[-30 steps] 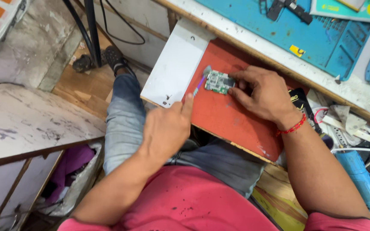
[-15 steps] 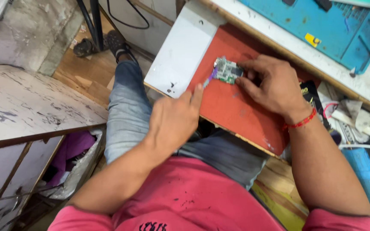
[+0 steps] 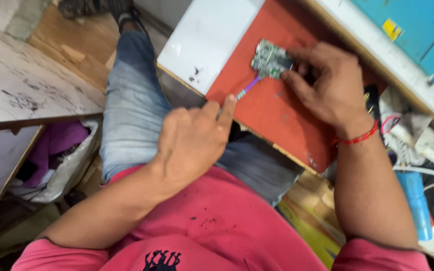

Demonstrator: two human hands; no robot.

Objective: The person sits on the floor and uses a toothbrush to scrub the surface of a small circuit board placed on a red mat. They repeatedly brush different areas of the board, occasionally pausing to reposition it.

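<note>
1. While the view looks straight down over a pink shirt, a worn grey-white table (image 3: 21, 90) fills the 9 o'clock side, with purple cloth (image 3: 56, 143) bunched in a bag beneath its edge.
2. Blue jeans (image 3: 129, 105) cover the thigh that runs from centre up toward 11 o'clock.
3. Left hand (image 3: 189, 143), just left of centre, is curled around the handle of a slim purple brush (image 3: 247, 88), forefinger stretched along it; the brush points toward 1 o'clock.
4. White panel (image 3: 212, 37) lies at 12 o'clock, joined edge to edge with a red board (image 3: 272, 118) on its right.
5. Small green circuit board (image 3: 271, 59) rests on the red board at about 1 o'clock, the brush tip touching its lower left corner.
6. Right hand (image 3: 330, 90), at 2 o'clock, pins the circuit board with its fingertips along the right edge; a red thread bracelet (image 3: 360, 136) circles the wrist.
7. Teal work mat (image 3: 418, 27) sits on the bench at the 2 o'clock corner.
8. Blue cylinder (image 3: 415, 203) lies at 4 o'clock among loose white cables and clutter.
</note>
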